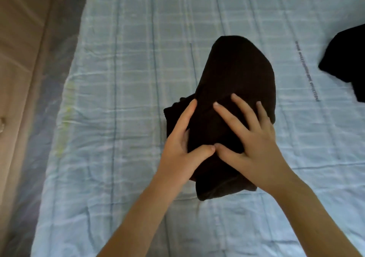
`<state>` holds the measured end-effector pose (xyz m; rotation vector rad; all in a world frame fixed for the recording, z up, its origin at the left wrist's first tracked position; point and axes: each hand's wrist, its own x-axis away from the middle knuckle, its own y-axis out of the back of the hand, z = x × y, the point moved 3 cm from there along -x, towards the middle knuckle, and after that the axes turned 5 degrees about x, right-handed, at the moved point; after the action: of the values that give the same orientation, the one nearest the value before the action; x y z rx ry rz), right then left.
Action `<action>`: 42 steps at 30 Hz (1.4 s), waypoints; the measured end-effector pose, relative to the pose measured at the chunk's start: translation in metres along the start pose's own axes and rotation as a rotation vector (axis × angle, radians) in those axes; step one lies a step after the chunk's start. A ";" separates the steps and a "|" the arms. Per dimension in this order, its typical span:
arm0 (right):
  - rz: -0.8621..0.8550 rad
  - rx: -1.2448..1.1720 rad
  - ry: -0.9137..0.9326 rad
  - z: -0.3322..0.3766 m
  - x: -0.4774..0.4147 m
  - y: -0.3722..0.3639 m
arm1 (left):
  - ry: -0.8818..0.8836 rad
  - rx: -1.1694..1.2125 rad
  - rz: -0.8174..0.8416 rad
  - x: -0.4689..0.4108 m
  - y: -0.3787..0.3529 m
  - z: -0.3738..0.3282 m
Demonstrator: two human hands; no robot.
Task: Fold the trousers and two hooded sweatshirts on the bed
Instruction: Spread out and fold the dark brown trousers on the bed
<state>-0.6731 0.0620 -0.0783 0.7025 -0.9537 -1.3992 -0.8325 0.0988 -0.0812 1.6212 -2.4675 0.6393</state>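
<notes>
I look down on a bed (122, 207) that fills most of my view, covered by a pale blue sheet (128, 59) checked with white and darker blue lines, creased all over, with a row of small dark print (307, 71) running along it on the right and a faint yellowish mark (65, 122) near its left edge. Just beside that edge runs a greyish, slightly shiny strip (49, 98), and past it on the far left stands a piece of beige wooden furniture (19, 59) with a small knob (2, 125) at the frame's border. The light is soft and even, without hard shadows.
</notes>
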 end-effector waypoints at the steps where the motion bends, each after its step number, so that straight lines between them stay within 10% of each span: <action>1: 0.023 0.095 0.019 0.005 -0.006 -0.014 | 0.043 0.005 -0.016 0.003 0.013 0.006; 8: 0.050 0.391 0.064 0.019 -0.020 -0.067 | -0.283 -0.687 -0.159 -0.014 0.062 -0.013; 16: 0.009 0.395 0.098 0.017 -0.008 -0.067 | -0.411 -1.353 0.232 -0.161 -0.008 -0.040; 25: 0.005 0.311 0.221 -0.001 0.023 -0.083 | 0.017 -0.807 0.083 -0.184 0.054 0.012; 32: -0.288 0.051 -0.120 -0.020 0.019 -0.042 | 0.152 -0.835 -0.064 -0.140 0.063 0.007; 36: -0.215 -0.490 -0.499 -0.063 0.016 -0.037 | 0.180 -0.932 -0.267 -0.069 0.076 0.006; 42: -0.200 -0.533 -0.418 -0.063 0.016 -0.049 | 0.245 -1.196 -0.170 -0.065 0.080 -0.028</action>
<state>-0.6435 0.0344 -0.1489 0.1041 -0.7815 -1.9237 -0.8807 0.1921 -0.0993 1.0930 -1.8069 -0.5623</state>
